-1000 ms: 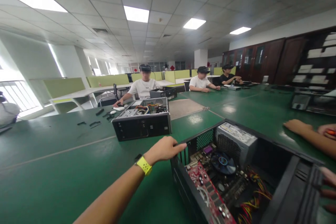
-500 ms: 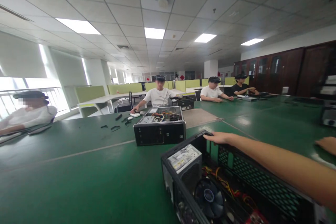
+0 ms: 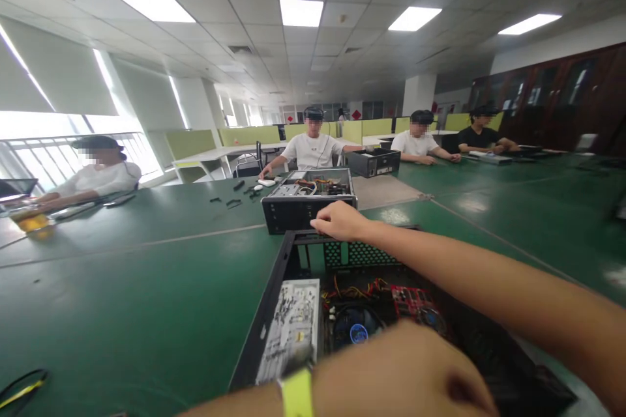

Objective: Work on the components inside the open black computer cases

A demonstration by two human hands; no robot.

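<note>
Sitting at far left, a person in white leans on the green table [image 3: 122,287]. Left hand [image 3: 405,371], yellow wristband [image 3: 297,393], now lies close to the lens over the near edge of the open computer case [image 3: 274,300]; grip not readable. Case has turned since a second ago: power supply [image 3: 291,326] now left, red card [image 3: 408,300] right. Right hand [image 3: 340,220] rests fingers-down on the far rim, loosely curled, clasping nothing. Forearms hide the case's right side.

No legible text; label on power supply [image 3: 289,329] too blurred.
</note>
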